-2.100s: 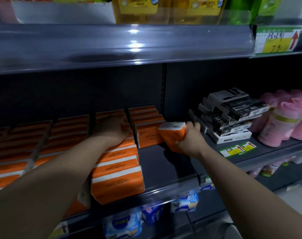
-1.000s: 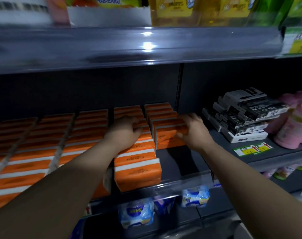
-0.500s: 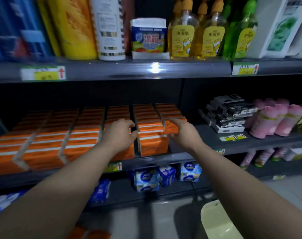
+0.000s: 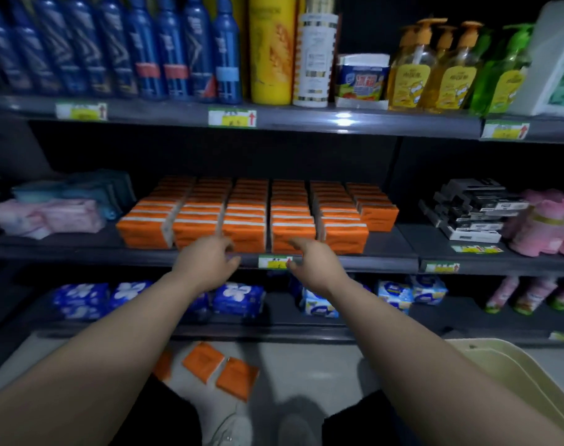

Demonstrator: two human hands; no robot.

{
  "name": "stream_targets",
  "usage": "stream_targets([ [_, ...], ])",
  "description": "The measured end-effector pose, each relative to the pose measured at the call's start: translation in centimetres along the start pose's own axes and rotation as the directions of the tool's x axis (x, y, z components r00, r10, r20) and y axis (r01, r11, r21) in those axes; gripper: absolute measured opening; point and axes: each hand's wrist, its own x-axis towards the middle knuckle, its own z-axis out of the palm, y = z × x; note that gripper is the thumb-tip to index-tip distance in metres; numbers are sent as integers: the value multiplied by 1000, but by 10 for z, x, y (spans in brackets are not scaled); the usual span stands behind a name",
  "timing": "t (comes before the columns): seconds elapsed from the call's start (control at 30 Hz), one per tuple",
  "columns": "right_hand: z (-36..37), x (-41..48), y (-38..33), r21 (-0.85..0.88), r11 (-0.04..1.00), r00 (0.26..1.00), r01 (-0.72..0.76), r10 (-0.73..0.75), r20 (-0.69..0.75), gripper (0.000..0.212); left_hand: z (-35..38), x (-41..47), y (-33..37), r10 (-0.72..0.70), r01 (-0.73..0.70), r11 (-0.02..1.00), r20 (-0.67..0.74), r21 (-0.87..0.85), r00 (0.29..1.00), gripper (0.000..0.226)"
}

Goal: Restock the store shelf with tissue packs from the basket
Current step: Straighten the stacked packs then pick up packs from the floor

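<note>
Fingers [image 4: 225, 247] of the left hand [image 4: 206, 263] are seen loosely curled and relaxed, with nothing clasped in them; the back of the hand is turned up. The right hand [image 4: 316, 267] is held the same way, its fingers slack and slightly spread, with nothing pinched. Both hands are stretched forward on bare forearms [image 4: 113, 333] and are poised just before the front lip of the dark grey metal shelf [image 4: 393, 244], side by side and apart. Whether the fingertips touch the lip cannot be told. Between the two hands, one green-and-yellow paper price label [image 4: 273, 262] is fixed on the lip.

At twelve o'clock from the hands, the orange plastic-wrapped tissue packs [image 4: 293, 235] are stood on that shelf in six rows running front to back, side against side. Five rows are brought close to the front edge; the sixth, at one o'clock, is set further back. The packs in each row cannot be counted through the blur.

At six o'clock, on the pale floor [image 4: 306, 358] between the forearms, three loose orange packs [image 4: 204, 362] are laid flat, one of them partly hidden by the left forearm. At four o'clock, by the frame's edge, the cream plastic basket [image 4: 499, 365] is seen only by its rim and wall; its inside is not shown.

At two o'clock, one pile of black-and-white cardboard boxes [image 4: 474, 209] is stacked on the neighbouring shelf section.
</note>
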Motion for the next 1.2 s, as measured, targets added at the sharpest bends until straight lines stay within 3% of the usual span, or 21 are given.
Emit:
stream_targets([
  [0.27,93,4,-27,20,1000,988,14,-17,154,49,34,-38,-91,-258,253,966,133,54,957,25],
  [0.43,167,10,-34,27,1000,963,14,-21,268,48,82,-56,-159,-403,400,914,246,64,882,16],
  [0.67,270,25,-31,91,995,918,-29,-10,397,39,166,-70,-243,-488,501,863,345,57,802,30],
  [0.97,374,44,-1,81,984,856,-156,94,508,36,275,-62,-323,-719,769,638,392,44,574,49],
  [1.2,417,52,34,61,991,853,-122,74,517,39,342,-35,-345,-824,912,405,410,-57,391,53],
])
